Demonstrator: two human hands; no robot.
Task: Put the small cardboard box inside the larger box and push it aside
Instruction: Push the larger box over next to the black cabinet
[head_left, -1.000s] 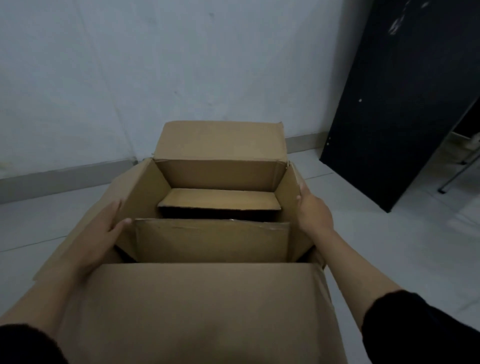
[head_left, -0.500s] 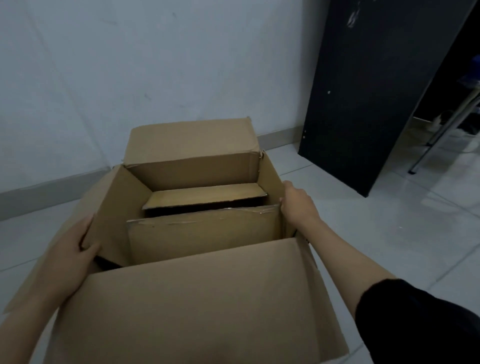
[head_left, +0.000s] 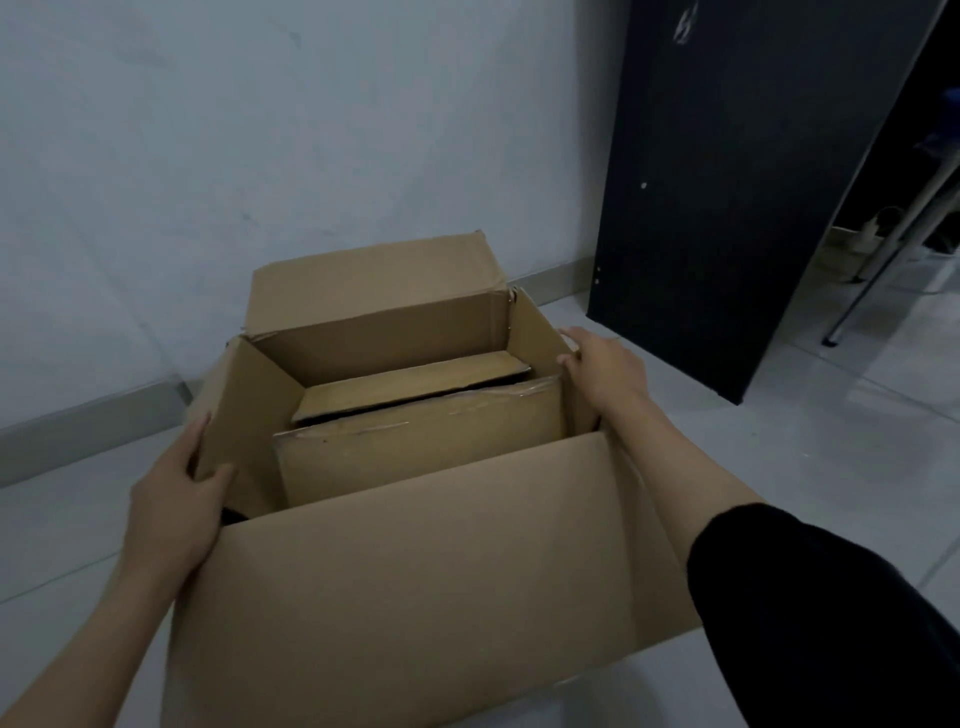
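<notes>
The larger cardboard box (head_left: 415, 571) stands open on the floor in front of me, its flaps spread. Inside it sits the small cardboard box (head_left: 421, 452), with one flap lying flat towards the far wall. My left hand (head_left: 174, 504) grips the left side flap of the larger box, thumb inside. My right hand (head_left: 605, 366) rests on the upper edge of the right side wall, fingers partly spread over it.
A white wall (head_left: 260, 130) with a grey skirting rises just behind the box. A tall black panel (head_left: 727, 197) leans at the right. Metal chair legs (head_left: 878, 270) stand further right on the tiled floor (head_left: 810, 447).
The view and the box have swung towards the left. My left hand has slid forward along the left flap, and my right hand stays at the right wall.
</notes>
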